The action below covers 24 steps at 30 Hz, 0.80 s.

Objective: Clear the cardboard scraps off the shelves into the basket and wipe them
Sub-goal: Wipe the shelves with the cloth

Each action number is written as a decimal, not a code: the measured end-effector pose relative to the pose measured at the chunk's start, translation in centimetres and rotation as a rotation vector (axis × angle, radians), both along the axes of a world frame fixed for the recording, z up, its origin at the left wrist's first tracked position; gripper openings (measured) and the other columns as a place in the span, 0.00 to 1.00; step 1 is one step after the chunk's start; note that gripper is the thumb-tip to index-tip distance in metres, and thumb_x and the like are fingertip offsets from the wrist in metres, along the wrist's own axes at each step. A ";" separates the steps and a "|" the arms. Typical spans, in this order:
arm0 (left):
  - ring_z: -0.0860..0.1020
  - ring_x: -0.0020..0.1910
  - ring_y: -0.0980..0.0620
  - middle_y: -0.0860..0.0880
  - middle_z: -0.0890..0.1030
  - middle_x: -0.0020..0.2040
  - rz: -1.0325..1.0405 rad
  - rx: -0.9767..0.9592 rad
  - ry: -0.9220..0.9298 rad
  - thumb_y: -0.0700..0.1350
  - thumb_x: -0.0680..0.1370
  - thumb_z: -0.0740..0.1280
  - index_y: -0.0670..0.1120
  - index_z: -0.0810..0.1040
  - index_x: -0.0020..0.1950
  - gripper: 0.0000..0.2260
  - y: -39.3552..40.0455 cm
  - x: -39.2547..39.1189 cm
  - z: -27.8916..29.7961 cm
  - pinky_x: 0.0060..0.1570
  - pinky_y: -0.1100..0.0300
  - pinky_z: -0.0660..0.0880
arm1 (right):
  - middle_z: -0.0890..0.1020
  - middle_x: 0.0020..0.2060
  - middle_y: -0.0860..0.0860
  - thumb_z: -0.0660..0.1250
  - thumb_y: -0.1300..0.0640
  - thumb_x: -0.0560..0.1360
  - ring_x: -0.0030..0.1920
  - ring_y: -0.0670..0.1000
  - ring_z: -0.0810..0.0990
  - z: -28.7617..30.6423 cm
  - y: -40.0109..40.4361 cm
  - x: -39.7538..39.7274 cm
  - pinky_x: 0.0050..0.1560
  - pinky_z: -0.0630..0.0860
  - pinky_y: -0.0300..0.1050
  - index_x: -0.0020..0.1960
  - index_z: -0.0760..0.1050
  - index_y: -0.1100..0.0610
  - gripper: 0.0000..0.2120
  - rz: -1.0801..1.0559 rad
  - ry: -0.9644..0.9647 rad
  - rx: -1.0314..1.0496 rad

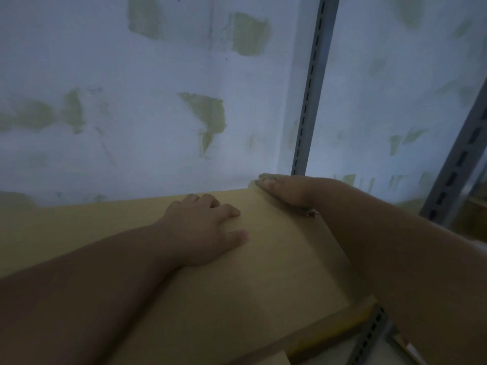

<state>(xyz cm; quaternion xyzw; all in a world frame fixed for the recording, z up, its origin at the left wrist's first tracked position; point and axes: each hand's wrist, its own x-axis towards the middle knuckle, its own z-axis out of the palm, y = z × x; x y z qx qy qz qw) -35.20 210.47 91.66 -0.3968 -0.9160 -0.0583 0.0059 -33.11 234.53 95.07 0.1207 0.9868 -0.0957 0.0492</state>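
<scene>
A pale yellow-brown shelf board (276, 272) fills the lower half of the dim, blurred view. My left hand (203, 230) rests palm down on it near the middle, fingers slightly spread and holding nothing. My right hand (284, 189) lies flat over the board's far right corner, by the wall. A small pale greenish-tan piece (264, 177) shows at its fingertips; whether the fingers grip it is unclear. A tiny brown cardboard scrap (312, 213) sits at the board's right edge beside my right wrist. No basket or cloth is visible.
A patchy white wall (158, 114) with green spots stands right behind the shelf. Slotted grey metal uprights rise at the far right corner (309, 101) and at the right edge (458, 164). Another perforated bracket (369, 338) runs under the board's near right corner.
</scene>
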 end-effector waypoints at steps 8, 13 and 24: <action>0.67 0.69 0.48 0.50 0.68 0.71 0.032 0.058 -0.019 0.73 0.73 0.57 0.61 0.62 0.74 0.32 -0.7 0.2 0.2 0.67 0.49 0.65 | 0.54 0.78 0.50 0.49 0.49 0.84 0.77 0.53 0.55 -0.1 -5.4 2.3 0.73 0.51 0.46 0.79 0.53 0.48 0.23 0.200 -0.032 0.017; 0.69 0.67 0.48 0.49 0.69 0.69 0.091 -0.012 -0.005 0.73 0.73 0.56 0.52 0.67 0.72 0.35 -2.1 0.4 0.7 0.66 0.48 0.68 | 0.58 0.78 0.49 0.52 0.49 0.83 0.76 0.52 0.58 -0.5 -3.3 3.0 0.73 0.53 0.47 0.77 0.57 0.42 0.22 0.227 0.010 0.117; 0.56 0.78 0.51 0.56 0.55 0.80 0.174 -0.158 -0.026 0.83 0.52 0.29 0.68 0.49 0.77 0.54 -10.6 1.8 0.4 0.74 0.51 0.56 | 0.49 0.79 0.53 0.47 0.52 0.85 0.78 0.50 0.48 -1.0 -9.2 2.1 0.73 0.47 0.42 0.79 0.49 0.55 0.24 0.377 0.013 0.135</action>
